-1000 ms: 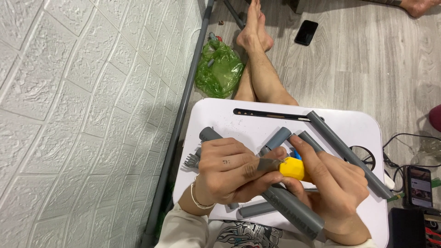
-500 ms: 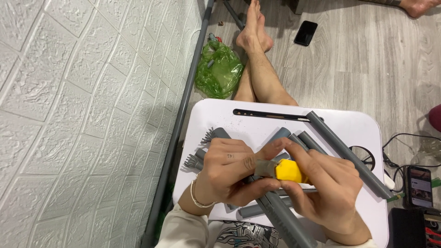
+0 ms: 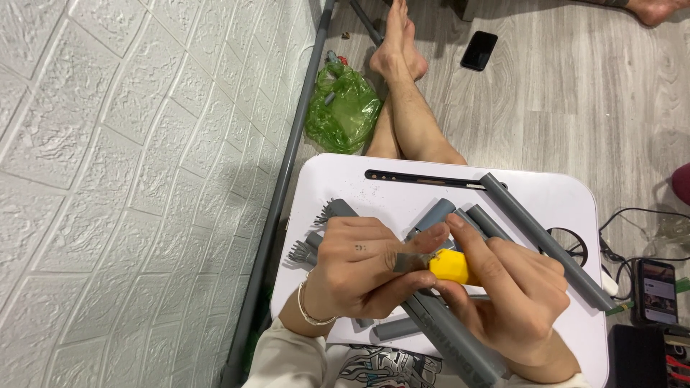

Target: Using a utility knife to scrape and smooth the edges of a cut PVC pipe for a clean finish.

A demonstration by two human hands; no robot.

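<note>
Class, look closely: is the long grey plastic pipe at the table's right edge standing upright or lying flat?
Lying flat: the long grey plastic pipe rests diagonally along the white table.

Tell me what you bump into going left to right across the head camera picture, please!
White brick-pattern wall → grey metal rail → green plastic bag → left hand → yellow piece → right hand → long grey pipe → phone with a lit screen.
</note>
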